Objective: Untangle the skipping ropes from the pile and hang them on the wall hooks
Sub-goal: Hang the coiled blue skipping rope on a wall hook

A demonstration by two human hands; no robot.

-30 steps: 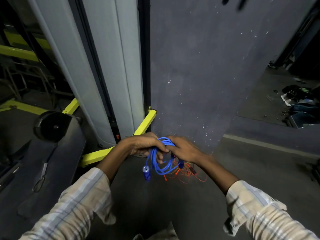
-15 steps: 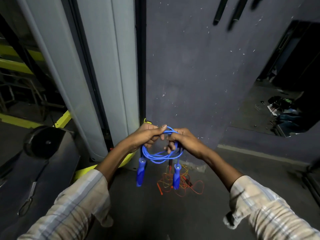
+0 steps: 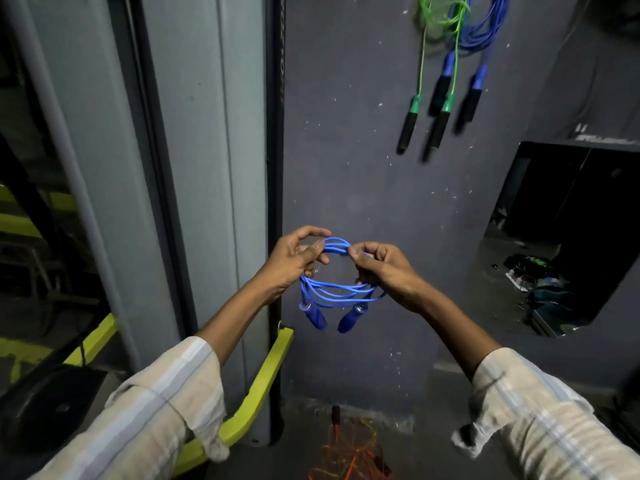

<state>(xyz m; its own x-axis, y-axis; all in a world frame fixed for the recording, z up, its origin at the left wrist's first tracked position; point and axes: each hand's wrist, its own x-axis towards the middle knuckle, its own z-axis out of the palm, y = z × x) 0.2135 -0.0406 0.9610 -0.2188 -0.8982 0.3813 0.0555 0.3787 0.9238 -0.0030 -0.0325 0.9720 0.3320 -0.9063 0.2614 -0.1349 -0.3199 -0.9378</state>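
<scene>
A coiled blue skipping rope [image 3: 332, 292] hangs in front of the dark wall, its two blue handles dangling below the loops. My left hand [image 3: 294, 263] pinches the top left of the coil and my right hand [image 3: 384, 271] grips the top right. High on the wall hang a green rope [image 3: 436, 26] with black-and-green handles and a second blue rope [image 3: 481, 29] with black handles. The hooks themselves are out of view above the frame. On the floor below lies a tangle of orange and yellow ropes [image 3: 349, 452].
A grey pillar [image 3: 207, 168] with a dark upright stands left of the wall. A yellow metal bar [image 3: 263, 379] slants along the floor. A black weight plate [image 3: 52, 407] sits lower left. A dark opening [image 3: 561, 237] at right shows clutter on the floor.
Both hands have lifted the blue rope up from the floor pile to chest height before the wall. The view has tilted up, and the hung ropes have come into sight.
</scene>
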